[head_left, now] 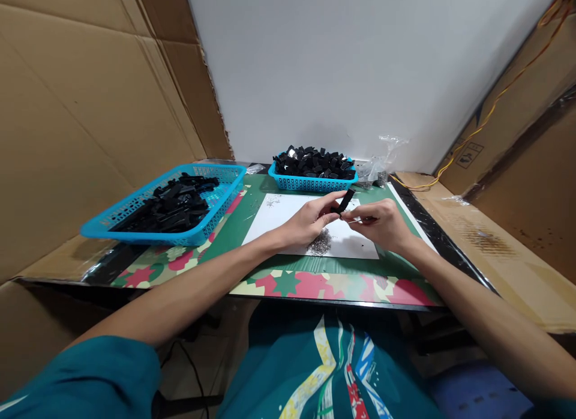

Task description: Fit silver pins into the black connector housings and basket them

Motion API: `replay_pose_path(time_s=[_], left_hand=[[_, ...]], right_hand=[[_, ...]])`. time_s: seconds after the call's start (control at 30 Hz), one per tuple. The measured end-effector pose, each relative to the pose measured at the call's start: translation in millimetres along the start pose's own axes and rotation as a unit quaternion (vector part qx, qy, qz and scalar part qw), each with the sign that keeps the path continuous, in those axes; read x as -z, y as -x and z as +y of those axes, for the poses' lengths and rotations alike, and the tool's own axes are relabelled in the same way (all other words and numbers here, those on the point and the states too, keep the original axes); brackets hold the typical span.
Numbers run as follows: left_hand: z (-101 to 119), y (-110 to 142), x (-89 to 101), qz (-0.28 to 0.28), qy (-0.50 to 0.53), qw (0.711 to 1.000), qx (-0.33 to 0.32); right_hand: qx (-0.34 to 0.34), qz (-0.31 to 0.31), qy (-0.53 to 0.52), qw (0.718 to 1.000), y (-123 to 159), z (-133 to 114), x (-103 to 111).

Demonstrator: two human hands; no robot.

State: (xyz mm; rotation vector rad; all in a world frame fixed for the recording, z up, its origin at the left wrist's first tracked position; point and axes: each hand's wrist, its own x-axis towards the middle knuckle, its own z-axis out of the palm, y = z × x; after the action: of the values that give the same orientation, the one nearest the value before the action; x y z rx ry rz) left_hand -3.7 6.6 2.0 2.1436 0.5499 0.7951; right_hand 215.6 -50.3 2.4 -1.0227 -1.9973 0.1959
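Note:
Between the thumb and fingers of my left hand [308, 220] is a short black strip [347, 199], its free end pointing up and to the right. My right hand [381, 222] is pinched close beside it, with a thin metal tool, perhaps tweezers [356, 220], whose tip reaches the lower end of the strip. Both hands are over a white sheet [265, 224]. Just under my left hand, a pile of tiny greyish pieces [320, 244] lies on that sheet. More such bits are scattered at its far left corner.
A large blue basket [180, 238] with long black strips stands at the left. At the back, a smaller blue basket [310, 183] is heaped with black pieces. Clear plastic bags [375, 168] lie beside it. Cardboard walls [522, 185] flank the table, and a yellow wire [490, 110] hangs at right.

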Motion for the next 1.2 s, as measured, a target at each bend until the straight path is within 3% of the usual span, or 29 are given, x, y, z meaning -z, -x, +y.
replay_pose_path(time_s=[0.2,0.33,0.47,0.57,0.67,0.8,1.0,1.2], left_hand=[[-0.3,-4.8,1.2,-0.048,0.161,0.986,0.005],[3.6,-4.1,1.8,-0.095,0.282,0.952,0.077],[7.6,-4.0,1.8,-0.108,0.324,0.932,0.118],[5.3,-6.1,2.4,-0.069,0.258,0.958,0.103],[1.9,-6.1,3.0,-0.007,0.094,0.994,0.047],[2.3,-1.2,0.5,0.057,-0.083,0.995,-0.005],[-0.6,2.2,-3.1,0.085,-0.138,0.987,-0.013],[-12.0,2.4,-3.2,0.052,-0.153,0.987,0.006]], right_hand=[[0.016,0.021,-0.02,0.999,-3.8,-1.4,3.1],[0.024,0.048,-0.005,0.999,-4.7,-0.3,6.9],[0.032,0.074,-0.014,0.997,-3.2,0.1,8.5],[0.017,0.066,-0.032,0.997,-2.4,1.8,7.6],[-0.014,0.053,-0.021,0.998,-2.2,6.9,5.4],[-0.041,0.036,0.012,0.998,-2.2,13.1,2.7],[-0.059,-0.033,0.011,0.998,-4.4,10.2,4.3],[-0.123,0.013,0.021,0.992,-8.9,13.1,1.0]])
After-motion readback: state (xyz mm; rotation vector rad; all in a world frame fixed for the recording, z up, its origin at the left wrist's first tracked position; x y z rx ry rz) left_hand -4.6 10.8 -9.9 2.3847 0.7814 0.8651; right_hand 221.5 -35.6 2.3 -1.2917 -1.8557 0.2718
